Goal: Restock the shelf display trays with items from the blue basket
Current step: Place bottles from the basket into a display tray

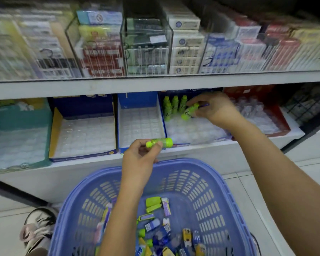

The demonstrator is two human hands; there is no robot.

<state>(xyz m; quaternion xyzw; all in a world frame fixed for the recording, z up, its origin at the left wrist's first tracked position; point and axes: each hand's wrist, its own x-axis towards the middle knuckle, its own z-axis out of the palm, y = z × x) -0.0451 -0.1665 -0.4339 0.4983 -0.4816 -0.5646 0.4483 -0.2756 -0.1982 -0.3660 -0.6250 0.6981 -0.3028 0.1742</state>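
Right of centre, the right hand [213, 108] pinches a tilted green bottle [189, 111] beside the standing row [174, 104] in the display tray [192, 133], while the left hand [139, 157] pinches a second bottle [160, 142] mid-frame above the blue basket [229, 191]; set down crooked, it could topple its neighbours.

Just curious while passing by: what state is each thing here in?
left hand, grips a green bottle lying sideways.
right hand, holds a second bottle tilted at the green-bottle tray.
green-bottle tray, few bottles upright at back, rest bare.
middle tray, slots bare.
blue basket, partly filled with small items.
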